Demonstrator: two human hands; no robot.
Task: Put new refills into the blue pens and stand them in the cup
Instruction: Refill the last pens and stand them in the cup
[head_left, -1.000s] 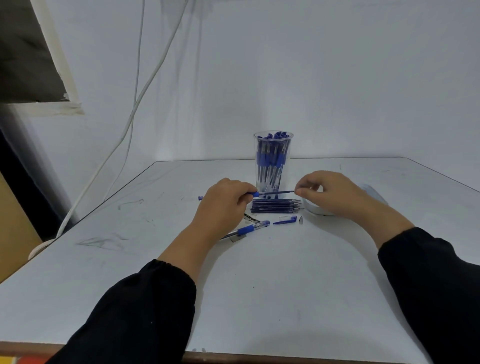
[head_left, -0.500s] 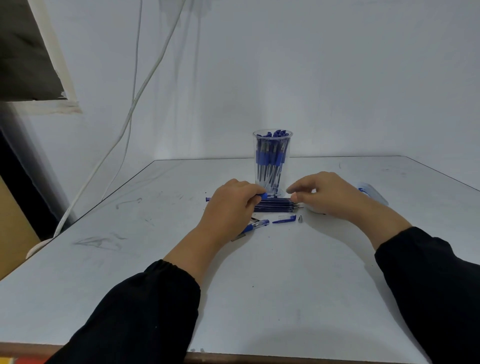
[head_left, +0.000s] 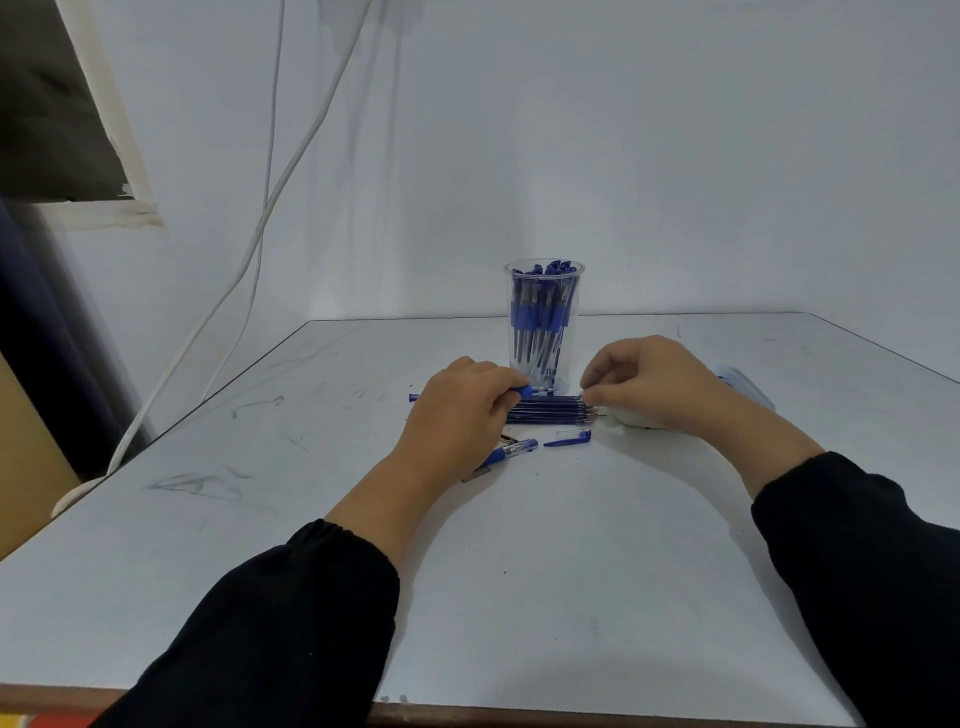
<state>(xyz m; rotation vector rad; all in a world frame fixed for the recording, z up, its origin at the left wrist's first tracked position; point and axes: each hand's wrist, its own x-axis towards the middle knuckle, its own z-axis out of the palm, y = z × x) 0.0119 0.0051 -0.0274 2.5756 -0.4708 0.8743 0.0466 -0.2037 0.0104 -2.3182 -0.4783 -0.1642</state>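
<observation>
Left hand (head_left: 457, 415) grips pen barrel (head_left: 524, 391) above refills (head_left: 545, 409) on tabletop (head_left: 571, 571); right hand (head_left: 649, 384) fingers curled at refill tips, hold unclear; next: thread one in; cup (head_left: 544, 317) just behind.

I am looking at a white table (head_left: 519, 597) with grey scuff marks on its left part and a brown front edge. A clear cup (head_left: 543, 319) full of blue pens is standing on it near the middle. Just in front of the cup a row of refills (head_left: 550, 409) is lying flat. Nearer to me a blue pen (head_left: 511, 451) and a blue cap (head_left: 567, 440) are lying apart. A white object (head_left: 748, 392) is sitting at the right.
</observation>
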